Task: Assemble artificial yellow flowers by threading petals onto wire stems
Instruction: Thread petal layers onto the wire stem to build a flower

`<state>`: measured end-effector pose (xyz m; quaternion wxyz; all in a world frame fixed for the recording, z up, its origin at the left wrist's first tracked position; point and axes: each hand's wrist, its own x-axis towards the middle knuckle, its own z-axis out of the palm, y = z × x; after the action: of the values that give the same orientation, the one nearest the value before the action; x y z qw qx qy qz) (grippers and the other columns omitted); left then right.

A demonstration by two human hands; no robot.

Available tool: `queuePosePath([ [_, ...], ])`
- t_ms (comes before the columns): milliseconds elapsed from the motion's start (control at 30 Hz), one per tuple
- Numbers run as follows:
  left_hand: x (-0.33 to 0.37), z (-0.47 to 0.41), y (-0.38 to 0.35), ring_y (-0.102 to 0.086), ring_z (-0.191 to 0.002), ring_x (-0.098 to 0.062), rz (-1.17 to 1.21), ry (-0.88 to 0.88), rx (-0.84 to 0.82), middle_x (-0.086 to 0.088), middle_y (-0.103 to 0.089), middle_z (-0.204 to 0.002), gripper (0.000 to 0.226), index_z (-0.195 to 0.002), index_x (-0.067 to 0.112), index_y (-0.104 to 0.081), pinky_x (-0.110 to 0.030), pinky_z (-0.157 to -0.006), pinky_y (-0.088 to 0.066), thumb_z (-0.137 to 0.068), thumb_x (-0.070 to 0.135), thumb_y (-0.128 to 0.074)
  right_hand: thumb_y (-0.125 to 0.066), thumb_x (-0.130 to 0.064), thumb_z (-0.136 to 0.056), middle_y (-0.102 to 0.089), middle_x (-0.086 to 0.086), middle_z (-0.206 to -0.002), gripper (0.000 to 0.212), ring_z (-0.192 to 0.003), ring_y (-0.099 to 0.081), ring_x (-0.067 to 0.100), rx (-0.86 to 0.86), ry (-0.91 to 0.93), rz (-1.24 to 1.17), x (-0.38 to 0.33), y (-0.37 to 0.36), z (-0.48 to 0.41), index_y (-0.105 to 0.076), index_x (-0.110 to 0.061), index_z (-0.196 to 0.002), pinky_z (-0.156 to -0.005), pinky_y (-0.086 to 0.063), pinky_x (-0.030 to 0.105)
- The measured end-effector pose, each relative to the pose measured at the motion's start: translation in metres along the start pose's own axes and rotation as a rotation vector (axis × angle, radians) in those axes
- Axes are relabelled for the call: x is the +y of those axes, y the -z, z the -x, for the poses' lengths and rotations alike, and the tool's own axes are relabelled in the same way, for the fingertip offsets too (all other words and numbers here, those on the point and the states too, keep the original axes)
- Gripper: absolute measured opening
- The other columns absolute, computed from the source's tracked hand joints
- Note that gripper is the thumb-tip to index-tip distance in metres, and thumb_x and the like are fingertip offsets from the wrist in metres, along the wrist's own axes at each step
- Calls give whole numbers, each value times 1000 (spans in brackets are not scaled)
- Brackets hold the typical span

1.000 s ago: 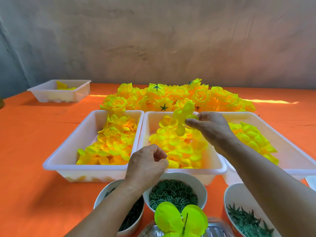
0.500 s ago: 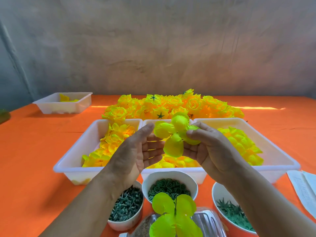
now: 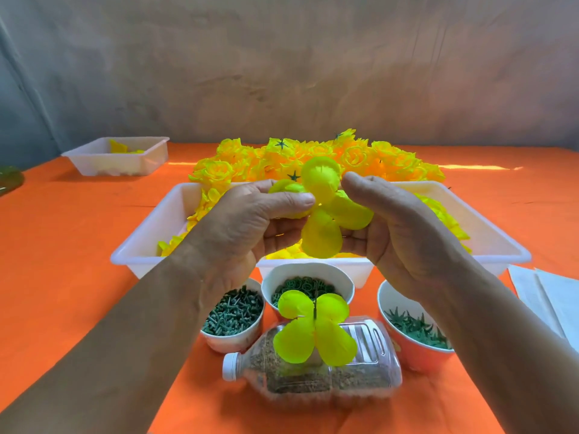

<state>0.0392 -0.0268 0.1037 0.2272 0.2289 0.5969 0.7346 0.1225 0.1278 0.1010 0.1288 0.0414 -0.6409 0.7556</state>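
The left grip (image 3: 250, 223) and right grip (image 3: 398, 227) are both clamped on one thin, four-lobed yellow petal piece (image 3: 322, 236) held between them. They hide much of the white trays (image 3: 150, 233) behind. Below them on the orange table (image 3: 62, 245) stand bowls (image 3: 272, 280) of small green parts. A clear bottle (image 3: 369, 380) lies there too, under a second petal piece (image 3: 313, 336).

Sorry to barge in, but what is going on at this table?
A person is holding a yellow four-lobed petal piece up between both hands: the left hand pinches its left side, the right hand grips its right. Below, a second petal piece already sits on a wire stem above a bottle lying on its side. Petal trays, bowls of green parts and finished flowers wait behind.
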Motion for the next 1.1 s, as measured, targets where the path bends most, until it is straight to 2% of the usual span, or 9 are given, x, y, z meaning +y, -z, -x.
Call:
queuePosePath([
  [133, 3, 11, 0, -70, -64, -11, -23, 17, -68, 0, -73, -78, 32, -87, 19, -72, -21, -55, -54, -56, 25, -75, -71, -26, -65, -72, 11, -82, 45, -71, -69, 26, 9, -18, 56, -2, -3, 6, -57, -9, -104, -62, -59, 36],
  [233, 4, 18, 2, -69, -65, -14, -57, 36, -107, -1, -73, -76, 18, -76, 23, -73, -25, -59, -59, -58, 25, -75, -71, -21, -60, -67, 7, -78, 43, -61, -63, 18, 15, -46, 48, -1, -5, 11, -57, -14, -100, -47, -51, 26],
  [333, 3, 25, 3, -67, -63, -17, -91, 54, -102, -3, -70, -73, 36, -82, 21, -64, -27, -59, -57, -52, 17, -84, -72, -21, -59, -62, 6, -72, 41, -53, -57, 15, 13, -63, 34, 1, -6, 17, -57, -14, -96, -41, -46, 24],
  [500, 0, 31, 1, -64, -58, -14, -102, 80, -51, -2, -69, -71, 44, -93, 18, -59, -23, -52, -54, -53, 24, -75, -73, -22, -61, -61, 7, -69, 40, -52, -60, 20, 2, -102, 5, 7, -5, 27, -59, -11, -96, -41, -47, 27],
  [600, -3, 32, 0, -63, -55, -13, -135, 92, -45, -1, -68, -70, 49, -93, 18, -60, -20, -49, -51, -50, 18, -82, -73, -21, -61, -61, 7, -68, 42, -52, -60, 21, 22, -130, -7, 11, -4, 30, -58, -11, -99, -41, -47, 27],
  [733, -9, 33, 0, -63, -58, -12, -192, 111, -30, 0, -69, -72, 52, -99, 18, -60, -22, -53, -52, -54, 13, -85, -74, -22, -61, -62, 5, -67, 45, -53, -63, 22, 39, -148, -3, 16, -4, 33, -57, -10, -100, -39, -47, 27],
  [900, -18, 34, -2, -56, -60, -14, -247, 53, 3, 3, -59, -64, 40, -99, 30, -53, -25, -54, -49, -75, 11, -79, -74, -21, -61, -60, 4, -65, 45, -52, -60, 21, 59, -162, -23, 23, -3, 37, -55, -10, -100, -39, -47, 28],
  [1000, -19, 36, -2, -52, -63, -19, -286, -6, -56, -4, -51, -72, 33, -86, 37, -54, -31, -60, -50, -75, 14, -75, -74, -22, -61, -59, 3, -63, 43, -51, -58, 20, 69, -178, -34, 27, -2, 39, -56, -12, -99, -40, -47, 27],
  [1100, -18, 40, -4, -51, -66, -21, -314, 2, -143, -9, -51, -73, 13, -78, 32, -62, -40, -69, -51, -72, 21, -67, -74, -23, -61, -60, 3, -65, 43, -53, -59, 20, 59, -194, -39, 30, 0, 41, -56, -14, -98, -42, -48, 27],
])
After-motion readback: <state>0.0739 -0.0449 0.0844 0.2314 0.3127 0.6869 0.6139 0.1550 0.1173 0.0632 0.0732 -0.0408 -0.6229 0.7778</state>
